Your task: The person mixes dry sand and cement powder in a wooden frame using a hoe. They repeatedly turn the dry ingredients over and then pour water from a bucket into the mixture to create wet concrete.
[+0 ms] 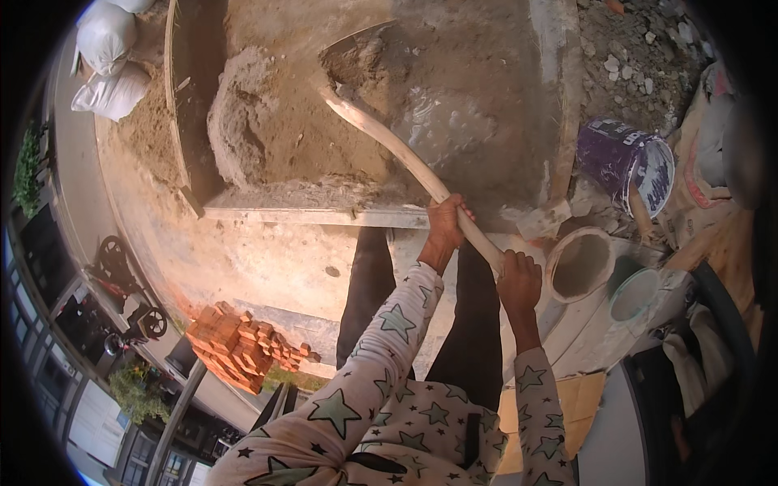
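Both of my hands grip a long, slightly bent wooden handle (401, 152). My left hand (447, 225) closes around it partway along, just above the near board of a mixing box. My right hand (520, 280) holds its lower end, nearer my body. At the far end a hoe blade (358, 35) lies in the wet mortar, its lower part hidden by brown mix. A shiny wet patch (444, 121) lies right of the handle, and a dry sandy heap (234, 121) rises at the left of the box.
Wooden boards (316, 217) edge the box. At right are a tipped purple bucket (608, 159), two more buckets (580, 264) (634, 295) and rubble (632, 67). White sacks (112, 91) lie upper left, stacked bricks (234, 346) lower left, a motorcycle (130, 297) beyond.
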The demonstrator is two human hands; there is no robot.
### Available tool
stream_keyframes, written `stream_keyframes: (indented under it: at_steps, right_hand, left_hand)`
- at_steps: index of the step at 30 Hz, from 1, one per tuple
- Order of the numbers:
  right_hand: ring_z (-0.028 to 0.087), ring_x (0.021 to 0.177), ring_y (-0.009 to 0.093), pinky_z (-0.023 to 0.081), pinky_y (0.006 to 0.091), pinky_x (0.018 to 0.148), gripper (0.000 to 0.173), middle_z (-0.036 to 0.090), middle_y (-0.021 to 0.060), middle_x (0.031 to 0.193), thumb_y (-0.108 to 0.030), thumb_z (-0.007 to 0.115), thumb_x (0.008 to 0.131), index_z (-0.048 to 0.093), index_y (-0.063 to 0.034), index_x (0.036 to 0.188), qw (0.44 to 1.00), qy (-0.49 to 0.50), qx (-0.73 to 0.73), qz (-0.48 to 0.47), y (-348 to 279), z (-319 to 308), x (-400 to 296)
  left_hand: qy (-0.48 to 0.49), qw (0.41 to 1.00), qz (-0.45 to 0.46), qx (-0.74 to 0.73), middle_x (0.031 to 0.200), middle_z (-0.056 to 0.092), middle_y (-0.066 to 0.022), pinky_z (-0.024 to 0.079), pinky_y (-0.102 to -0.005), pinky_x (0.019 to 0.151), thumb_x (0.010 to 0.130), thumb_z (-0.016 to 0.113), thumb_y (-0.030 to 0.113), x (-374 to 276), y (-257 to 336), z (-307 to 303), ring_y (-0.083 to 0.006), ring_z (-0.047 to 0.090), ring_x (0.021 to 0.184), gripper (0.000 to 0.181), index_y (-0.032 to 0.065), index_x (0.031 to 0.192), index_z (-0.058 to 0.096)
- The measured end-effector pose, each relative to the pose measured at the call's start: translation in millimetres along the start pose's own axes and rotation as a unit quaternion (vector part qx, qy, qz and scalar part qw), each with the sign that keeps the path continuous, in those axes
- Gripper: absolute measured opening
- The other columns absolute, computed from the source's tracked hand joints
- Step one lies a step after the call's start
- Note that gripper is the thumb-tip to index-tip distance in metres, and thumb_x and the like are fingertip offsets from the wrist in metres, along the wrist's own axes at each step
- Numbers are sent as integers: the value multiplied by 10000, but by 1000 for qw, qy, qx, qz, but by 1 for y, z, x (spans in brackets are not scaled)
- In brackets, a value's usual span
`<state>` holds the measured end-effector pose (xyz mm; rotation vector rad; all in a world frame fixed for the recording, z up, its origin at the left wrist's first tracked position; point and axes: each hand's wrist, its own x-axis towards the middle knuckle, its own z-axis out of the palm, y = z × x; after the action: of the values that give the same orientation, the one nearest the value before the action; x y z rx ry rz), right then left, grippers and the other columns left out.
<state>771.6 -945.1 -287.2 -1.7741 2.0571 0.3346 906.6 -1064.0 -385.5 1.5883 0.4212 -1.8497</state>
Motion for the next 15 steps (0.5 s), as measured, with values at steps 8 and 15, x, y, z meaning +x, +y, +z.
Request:
stream_keyframes:
  at_steps: [8, 15]
  right_hand:
    - [610, 879, 234, 456, 371, 771, 172, 609, 56, 873, -95, 638, 771, 565, -123, 923, 997, 35, -5, -73, -67, -25, 135]
    - [637, 831, 251, 479, 382, 753, 190, 633, 85, 860, -81, 664, 763, 566, -99, 925, 993, -46, -15, -104, -102, -18, 145]
  left_hand:
    - [-39, 997, 59, -40, 606, 493, -57, 480, -378, 518, 785, 596, 28, 88, 122, 12, -201, 479, 488, 108, 56, 726, 510]
    - [17, 1000, 7, -2, 607, 478, -72, 488, -385, 486, 841, 624, 98, 115, 150, -22, -220, 496, 500, 139, 34, 805, 506]
